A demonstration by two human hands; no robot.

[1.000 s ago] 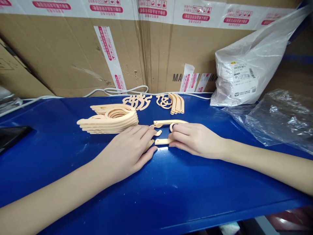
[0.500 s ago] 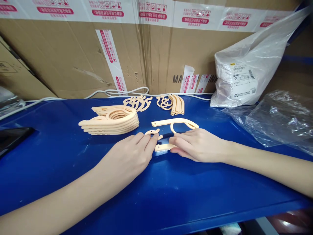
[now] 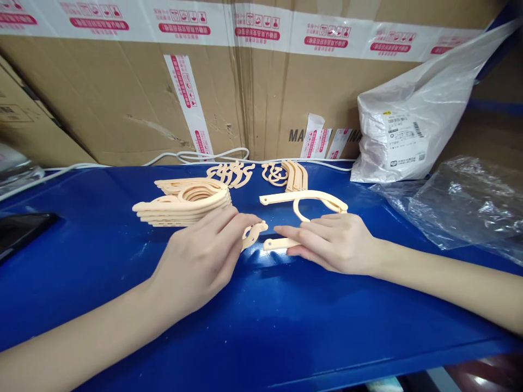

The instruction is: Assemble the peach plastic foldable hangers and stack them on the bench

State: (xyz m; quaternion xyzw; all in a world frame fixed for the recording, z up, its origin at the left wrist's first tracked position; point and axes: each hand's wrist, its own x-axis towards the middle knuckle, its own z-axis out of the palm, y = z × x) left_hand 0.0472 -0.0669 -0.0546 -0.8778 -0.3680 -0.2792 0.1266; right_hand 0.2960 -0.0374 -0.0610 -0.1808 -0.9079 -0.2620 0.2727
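Note:
My right hand (image 3: 335, 242) is closed on a cream plastic folding hanger (image 3: 296, 197). The hanger's two arms point left, one above the other, with a hole in each tip and a curved loop between them. Facing those tips is my left hand (image 3: 200, 256), its fingers pinching a small cream curved hook piece (image 3: 254, 234). A narrow gap separates the hook piece from the hanger; part of each is hidden by the fingers. Just behind my left hand lies a stack of folded cream hangers (image 3: 183, 212).
Loose cream hook pieces (image 3: 235, 175) and a row of curved hanger arms (image 3: 295, 177) lie at the back of the blue table (image 3: 261, 332). Behind them run a white cable (image 3: 212, 155) and a cardboard box (image 3: 265, 98). White bag (image 3: 392, 130) and clear plastic (image 3: 461, 201) sit right.
My left hand has drawn back slightly left and turned the hook piece, lifting it away from the hanger. My right hand and the hanger have shifted a little to the right.

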